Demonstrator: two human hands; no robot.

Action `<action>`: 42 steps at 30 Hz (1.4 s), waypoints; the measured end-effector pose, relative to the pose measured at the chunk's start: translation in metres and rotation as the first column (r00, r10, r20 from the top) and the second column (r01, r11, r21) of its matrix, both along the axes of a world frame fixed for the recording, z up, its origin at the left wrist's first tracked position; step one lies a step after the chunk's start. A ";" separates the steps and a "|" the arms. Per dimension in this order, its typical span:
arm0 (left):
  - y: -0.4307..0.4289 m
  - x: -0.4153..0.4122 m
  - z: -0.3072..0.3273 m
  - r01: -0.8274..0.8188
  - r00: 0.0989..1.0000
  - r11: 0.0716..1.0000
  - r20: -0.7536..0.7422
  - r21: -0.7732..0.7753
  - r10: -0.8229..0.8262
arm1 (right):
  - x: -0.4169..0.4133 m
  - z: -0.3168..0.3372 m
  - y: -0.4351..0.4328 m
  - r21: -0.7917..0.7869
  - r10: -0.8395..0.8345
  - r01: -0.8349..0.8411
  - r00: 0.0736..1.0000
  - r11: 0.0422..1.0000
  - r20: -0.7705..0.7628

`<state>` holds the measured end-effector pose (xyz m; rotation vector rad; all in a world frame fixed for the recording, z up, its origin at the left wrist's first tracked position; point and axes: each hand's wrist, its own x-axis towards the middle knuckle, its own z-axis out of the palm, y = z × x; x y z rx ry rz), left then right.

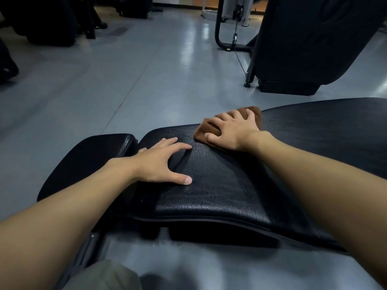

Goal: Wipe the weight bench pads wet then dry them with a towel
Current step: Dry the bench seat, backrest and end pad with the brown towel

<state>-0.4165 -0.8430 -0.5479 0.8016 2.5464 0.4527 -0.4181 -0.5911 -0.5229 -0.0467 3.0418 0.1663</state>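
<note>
While the left hand (159, 162) lies flat on the long black bench pad (219, 185) with fingers straight and thumb spread wide, holding nothing, the right hand (232, 130) presses a folded brown cloth (200, 133) down onto the same pad with fingers splayed across it rather than curled around it. The two hands are apart, the left at about 9 o'clock from the right, with a stretch of bare textured vinyl between them. The cloth sits on the far edge of the pad, at roughly 1 o'clock from the centre of view, and its corners poke out beyond the fingertips and under the thumb; whether it is wet or dry cannot be told. A smaller black seat pad (90, 155) adjoins the long pad at 9 o'clock, separated by a narrow gap, just beside the left wrist. Both forearms reach in bare from 6 o'clock. A bent knee in pale fabric (104, 277) shows at 7 o'clock. The grey floor (146, 80) shines beyond the bench, with a large dark machine (314, 38) at 1 o'clock, a cable frame (230, 28) beside it, and more dark equipment (52, 24) at 11 o'clock.
</note>
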 end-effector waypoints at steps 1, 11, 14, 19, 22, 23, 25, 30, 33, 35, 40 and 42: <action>-0.001 0.001 -0.001 -0.006 1.000 1.000 -0.014 0.020 0.006 | 0.008 0.000 -0.002 -0.008 0.007 -0.007 1.000 1.000 -0.013; -0.043 0.012 -0.003 -0.093 0.995 0.990 -0.019 0.103 0.095 | 0.134 0.002 -0.040 0.019 0.208 -0.208 0.978 0.978 -0.030; -0.054 0.008 -0.005 -0.117 0.993 0.989 -0.008 0.090 0.118 | 0.159 -0.007 -0.044 0.052 0.307 -0.304 0.948 0.951 -0.087; -0.057 0.004 -0.007 -0.093 0.996 0.991 -0.002 0.097 0.094 | 0.154 -0.009 -0.040 0.044 0.335 -0.332 0.939 0.942 -0.081; -0.057 0.001 -0.007 -0.072 0.997 0.994 -0.011 0.081 0.073 | 0.130 -0.003 -0.040 -0.016 0.285 -0.285 0.958 0.958 -0.017; -0.057 0.000 -0.007 -0.066 0.998 0.995 -0.011 0.079 0.067 | 0.119 -0.001 -0.041 -0.027 0.261 -0.261 0.965 0.965 -0.005; -0.057 0.000 -0.006 -0.060 0.998 0.995 -0.014 0.075 0.061 | 0.091 -0.001 -0.042 -0.017 0.224 -0.224 0.974 0.974 0.000; -0.055 0.003 -0.009 -0.061 0.997 0.994 -0.034 0.092 0.064 | 0.011 -0.005 -0.040 -0.017 0.125 -0.124 0.992 0.992 0.032; -0.055 0.005 -0.011 -0.059 0.998 0.994 -0.028 0.091 0.062 | -0.022 -0.005 -0.043 -0.022 0.043 -0.042 0.997 0.999 0.060; -0.055 0.005 -0.009 -0.064 0.998 0.994 -0.022 0.089 0.066 | -0.027 -0.007 -0.045 -0.013 0.014 -0.013 0.998 1.000 0.063; -0.056 0.008 -0.006 -0.080 0.997 0.989 -0.007 0.122 0.082 | 0.008 -0.011 -0.053 -0.021 0.071 -0.071 0.997 0.997 0.017; -0.060 0.011 -0.006 -0.080 0.997 0.985 -0.009 0.153 0.082 | 0.034 -0.009 -0.058 -0.031 0.121 -0.121 0.992 0.992 0.017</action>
